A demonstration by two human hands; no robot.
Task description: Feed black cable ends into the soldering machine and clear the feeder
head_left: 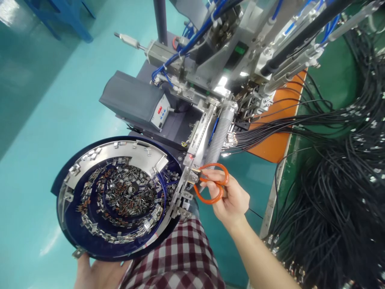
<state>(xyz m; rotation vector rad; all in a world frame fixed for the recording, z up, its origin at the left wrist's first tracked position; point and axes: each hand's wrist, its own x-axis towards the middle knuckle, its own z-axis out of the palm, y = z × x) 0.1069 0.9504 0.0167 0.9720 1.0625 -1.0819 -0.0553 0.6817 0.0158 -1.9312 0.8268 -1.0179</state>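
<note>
My right hand (230,196) is closed around the orange-handled scissors (225,176). Their tips point left, onto the metal feed track (192,160) beside the round feeder bowl (70,208). Many small metal connector pieces (132,188) lie heaped in the middle of this dark blue bowl and along its spiral ledges. At the bowl's near edge is my left hand (100,275), against the underside of the rim. Its fingers are mostly hidden by the bowl, so its grip does not show.
Behind the bowl stands a grey control box (135,100) with a red display. A machine with blue air tubes (180,52) rises beyond the track, next to a grey ribbed hose (221,132). Black cables (325,192) pile up at right. A blue stool (64,16) is at far left.
</note>
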